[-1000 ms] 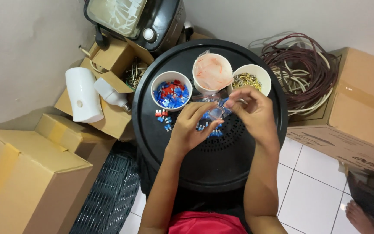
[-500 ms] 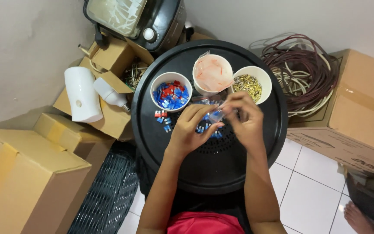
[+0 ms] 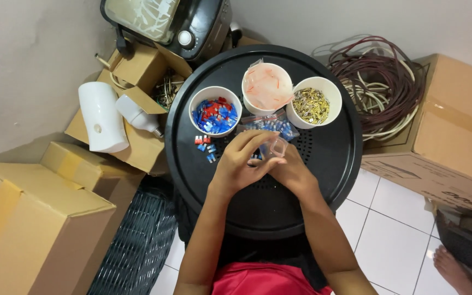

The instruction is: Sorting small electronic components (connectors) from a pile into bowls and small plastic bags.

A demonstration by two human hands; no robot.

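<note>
My left hand (image 3: 240, 161) and my right hand (image 3: 289, 169) meet over the middle of a round black table (image 3: 323, 164). Together they pinch a small clear plastic bag (image 3: 275, 146). Just beyond the fingers lies another clear bag of blue pieces (image 3: 271, 125). A few red and blue pieces (image 3: 204, 145) lie loose on the table left of my left hand. Three white bowls stand at the far side: one with red and blue pieces (image 3: 214, 111), one with a pinkish bag inside (image 3: 267, 87), one with yellowish metal pieces (image 3: 312, 102).
Cardboard boxes (image 3: 34, 224) stand at the left, with a white cylinder (image 3: 102, 117) and a light bulb (image 3: 136, 116) on them. A box (image 3: 454, 131) and coiled cables (image 3: 386, 82) sit at the right. A black appliance (image 3: 176, 22) is behind. Another person's foot (image 3: 457, 267) shows bottom right.
Both hands have drawn back from the bowls toward the middle of the table, closer together, still holding the small clear bag.
</note>
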